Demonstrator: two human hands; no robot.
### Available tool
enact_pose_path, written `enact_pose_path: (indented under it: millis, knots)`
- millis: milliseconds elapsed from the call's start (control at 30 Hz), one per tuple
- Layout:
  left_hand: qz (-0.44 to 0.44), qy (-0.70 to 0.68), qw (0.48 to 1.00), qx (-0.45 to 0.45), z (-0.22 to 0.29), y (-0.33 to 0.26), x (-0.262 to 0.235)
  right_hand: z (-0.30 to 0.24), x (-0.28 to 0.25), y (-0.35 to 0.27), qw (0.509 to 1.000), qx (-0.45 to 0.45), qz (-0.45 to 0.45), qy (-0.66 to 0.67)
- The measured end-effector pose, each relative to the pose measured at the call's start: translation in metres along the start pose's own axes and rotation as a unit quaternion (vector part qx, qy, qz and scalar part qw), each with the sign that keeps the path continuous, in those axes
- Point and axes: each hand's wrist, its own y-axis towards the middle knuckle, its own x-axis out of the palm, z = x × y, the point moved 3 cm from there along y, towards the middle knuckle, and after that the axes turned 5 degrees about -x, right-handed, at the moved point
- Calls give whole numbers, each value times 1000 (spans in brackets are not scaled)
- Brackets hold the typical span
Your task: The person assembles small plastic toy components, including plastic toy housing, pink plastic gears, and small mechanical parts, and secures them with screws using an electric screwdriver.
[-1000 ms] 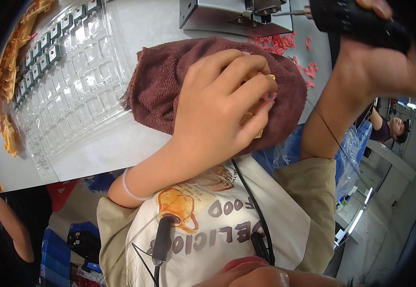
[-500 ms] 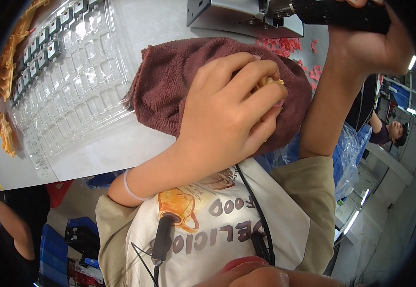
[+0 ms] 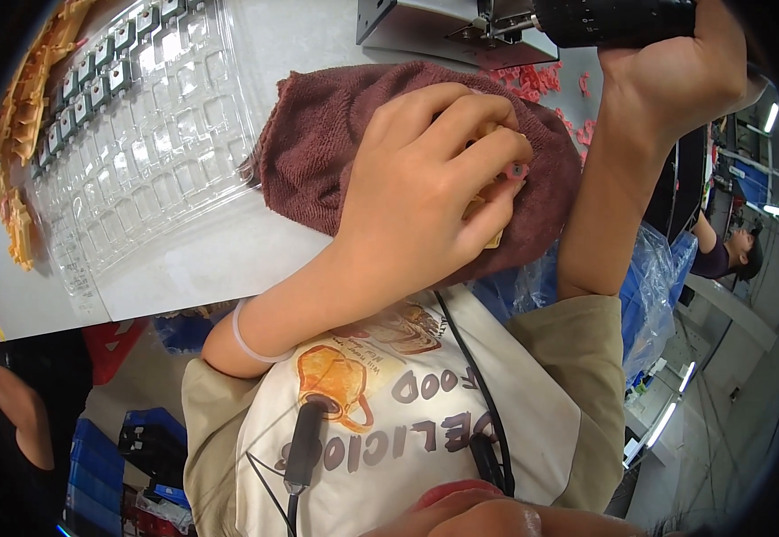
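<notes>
My left hand [image 3: 425,188] rests on a bunched maroon towel [image 3: 309,152], its fingers curled round a yellow plastic part [image 3: 494,240]. Most of that part is hidden under the fingers. A small pink piece [image 3: 517,170] with a dark centre shows at the fingertips. At the upper right, my right hand [image 3: 680,85] is wrapped round a black electric screwdriver [image 3: 613,20], held nearly level. Its thin metal tip points left, at the end of a grey metal box [image 3: 434,34] that looks like a screw feeder. Whether the tip touches it, I cannot tell.
A clear plastic tray [image 3: 166,134] with dark grey blocks [image 3: 81,107] in some pockets lies on the left. Yellow plastic parts [image 3: 27,134] line the table's far left. Small pink pieces [image 3: 533,82] lie beyond the towel. Another person [image 3: 734,255] is at the right.
The right hand and screwdriver have moved a little left and up, the tip nearer the metal box. The left hand's fingers have shifted slightly, and the pink piece shows more.
</notes>
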Motion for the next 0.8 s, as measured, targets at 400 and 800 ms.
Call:
enact_pose_path:
  millis: [400, 800]
  knots:
    - [-4, -23, 1000, -18, -2, 1, -2, -53, -55, -10, 990, 41, -79, 110]
    - [-4, -28, 999, -15, -3, -1, 1, -46, -73, -35, 970, 76, -109, 204]
